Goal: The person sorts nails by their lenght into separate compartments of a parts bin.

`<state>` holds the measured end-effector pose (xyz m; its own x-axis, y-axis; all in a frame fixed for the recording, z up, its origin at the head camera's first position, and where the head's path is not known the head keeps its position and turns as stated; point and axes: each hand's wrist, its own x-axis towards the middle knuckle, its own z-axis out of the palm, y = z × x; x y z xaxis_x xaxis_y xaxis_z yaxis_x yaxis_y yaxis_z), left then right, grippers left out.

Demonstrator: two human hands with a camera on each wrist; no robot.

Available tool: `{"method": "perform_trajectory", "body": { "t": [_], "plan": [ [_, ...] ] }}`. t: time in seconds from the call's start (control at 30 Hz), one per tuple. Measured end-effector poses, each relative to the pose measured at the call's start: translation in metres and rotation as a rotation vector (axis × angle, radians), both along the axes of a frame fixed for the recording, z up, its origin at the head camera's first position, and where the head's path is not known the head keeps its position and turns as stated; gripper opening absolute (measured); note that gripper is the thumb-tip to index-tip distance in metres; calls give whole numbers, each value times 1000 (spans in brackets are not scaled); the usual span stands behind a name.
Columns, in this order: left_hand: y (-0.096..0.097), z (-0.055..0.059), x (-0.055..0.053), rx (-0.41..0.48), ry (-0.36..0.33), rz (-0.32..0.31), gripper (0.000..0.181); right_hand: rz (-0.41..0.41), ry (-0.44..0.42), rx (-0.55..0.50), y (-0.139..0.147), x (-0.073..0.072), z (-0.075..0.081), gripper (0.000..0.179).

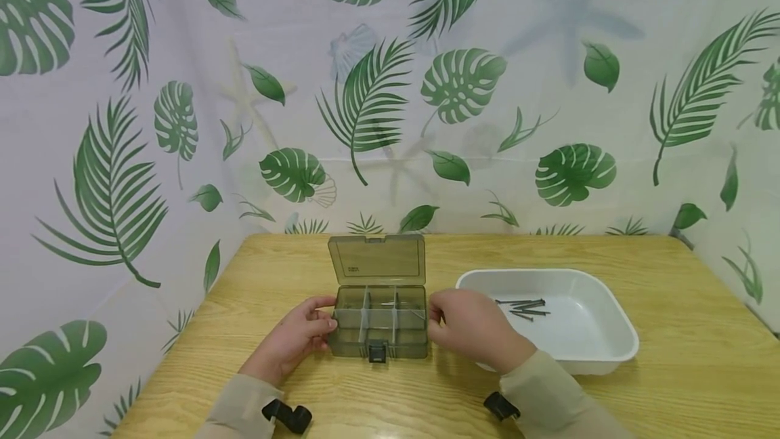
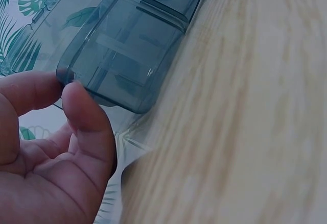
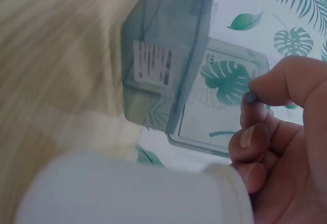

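A grey translucent compartment box (image 1: 349, 343) stands on the table with its lid (image 1: 378, 259) raised at the back and a dark latch (image 1: 378, 352) at its front. My left hand (image 1: 292, 336) holds the box by its left side, thumb and forefinger at the corner in the left wrist view. Close by the box's right side, my right hand (image 1: 475, 324) pinches a small dark screw, whose head (image 3: 250, 97) shows between thumb and forefinger in the right wrist view; its shank is hidden. Several dark screws (image 1: 529, 305) lie in the white tray (image 1: 585, 324).
The tray sits right of the box, partly under my right forearm in the head view. Thin dividers (image 1: 364, 320) split the box into several compartments. A leaf-patterned cloth (image 1: 390, 100) hangs behind the wooden table (image 1: 274, 269).
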<state>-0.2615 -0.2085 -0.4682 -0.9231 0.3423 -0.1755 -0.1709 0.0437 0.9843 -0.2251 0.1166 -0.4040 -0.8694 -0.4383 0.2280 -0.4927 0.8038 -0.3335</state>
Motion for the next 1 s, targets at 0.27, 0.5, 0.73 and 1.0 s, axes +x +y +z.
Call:
{"method": "perform_trajectory", "body": {
  "t": [0.27, 0.5, 0.73, 1.0],
  "plan": [
    [0, 0, 1, -10, -1, 5, 57, -33, -36, 19, -10, -4, -9, 15],
    [-2, -1, -1, 1, 7, -9, 58, -38, -22, 0, -4, -4, -9, 13],
    [-2, -2, -1, -4, 6, 7, 57, -32, -13, -26, 10, -5, -8, 10],
    [-3, -4, -3, 2, -6, 19, 56, -31, 15, -16, 40, -8, -9, 10]
  ]
}}
